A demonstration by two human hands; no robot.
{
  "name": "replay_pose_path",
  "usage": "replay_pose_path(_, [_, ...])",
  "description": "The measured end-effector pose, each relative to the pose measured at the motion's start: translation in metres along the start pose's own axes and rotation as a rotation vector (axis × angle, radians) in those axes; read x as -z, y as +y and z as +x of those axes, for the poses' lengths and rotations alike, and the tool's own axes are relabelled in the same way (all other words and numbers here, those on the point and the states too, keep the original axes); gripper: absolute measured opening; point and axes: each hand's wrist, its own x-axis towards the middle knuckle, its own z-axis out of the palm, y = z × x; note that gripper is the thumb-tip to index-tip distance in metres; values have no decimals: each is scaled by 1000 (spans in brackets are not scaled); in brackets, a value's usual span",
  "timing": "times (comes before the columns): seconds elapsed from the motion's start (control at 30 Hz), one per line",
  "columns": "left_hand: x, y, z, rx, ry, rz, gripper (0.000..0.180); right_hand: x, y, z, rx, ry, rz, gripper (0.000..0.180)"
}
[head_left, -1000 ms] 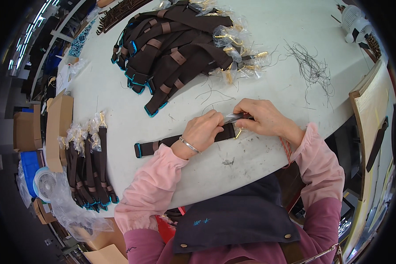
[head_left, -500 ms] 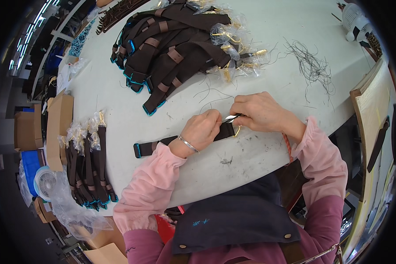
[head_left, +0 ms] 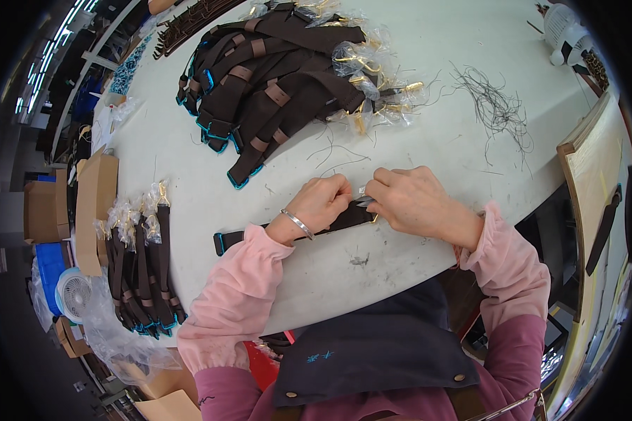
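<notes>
A dark brown webbing strap [head_left: 350,218] lies across the table under my hands. At its left end is a blue-edged buckle [head_left: 220,243]; a gold metal clasp [head_left: 375,219] shows at the right end. My left hand [head_left: 316,207] is closed in a pinch just above the strap, and what its fingertips hold is too small to make out. Opposite it, my right hand [head_left: 416,202] is closed around small thread snips [head_left: 364,201]. Their silver blades point toward my left fingertips, while the handle is mostly hidden in the palm.
A large pile of similar straps [head_left: 281,77] with plastic-wrapped gold clasps lies at the far side. Several more straps [head_left: 142,266] are bundled at the left edge. Loose dark threads [head_left: 495,105] lie at far right. Cardboard boxes [head_left: 97,210] and a fan [head_left: 74,291] stand left.
My right hand has turned over more and moved slightly down and left with the snips, hiding more of them. The left hand has shifted slightly, still pinched. The strap stays nearly in place.
</notes>
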Motion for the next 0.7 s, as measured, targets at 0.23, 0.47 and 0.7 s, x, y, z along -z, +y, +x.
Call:
replay_pose_path(0.23, [-1,1,0,-58,33,45,13,11,6,6,-33,-59,100,16])
replay_pose_path(0.47, [-3,-4,-3,-89,66,-6,12,15,35,37,14,-259,256,14])
replay_pose_path(0.7, [-4,-2,-5,-68,82,-2,11,10,40,47,75,-383,255,14])
